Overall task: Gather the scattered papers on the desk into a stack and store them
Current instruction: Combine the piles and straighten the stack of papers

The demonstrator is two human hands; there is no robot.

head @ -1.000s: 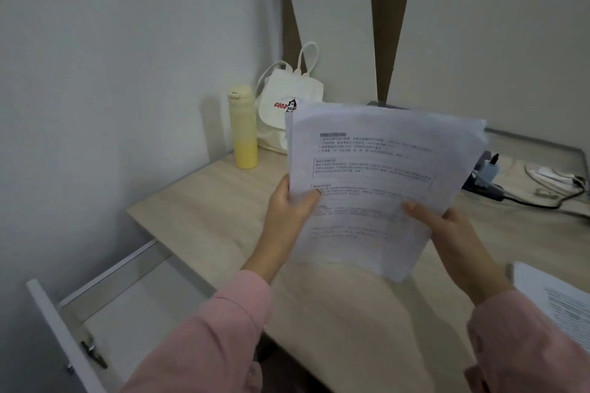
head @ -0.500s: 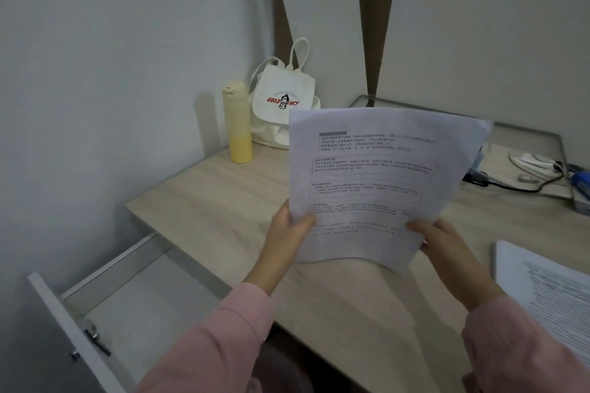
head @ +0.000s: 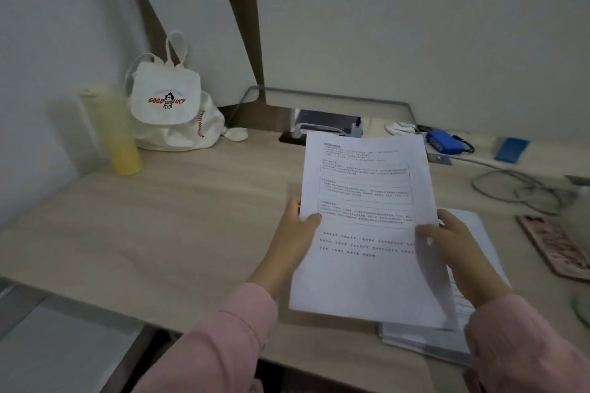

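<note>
I hold a sheaf of printed white papers (head: 367, 233) upright above the wooden desk (head: 178, 226). My left hand (head: 295, 233) grips its left edge with the thumb on the front. My right hand (head: 459, 252) grips its right edge the same way. Under and behind the held sheets, a stack of papers (head: 427, 340) lies flat on the desk near its front edge, mostly hidden by them. Both sleeves are pink.
A yellow bottle (head: 116, 134) and a white drawstring bag (head: 172, 108) stand at the back left against the wall. An open white drawer (head: 54, 348) sits below the desk's left front. Cables (head: 523, 188), a blue box (head: 445, 142) and a phone case (head: 555, 242) lie at the right.
The view has swung right and down. The held papers have turned from tilted to nearly square and dropped lower, now over the flat stack. Both hands keep their grip.
</note>
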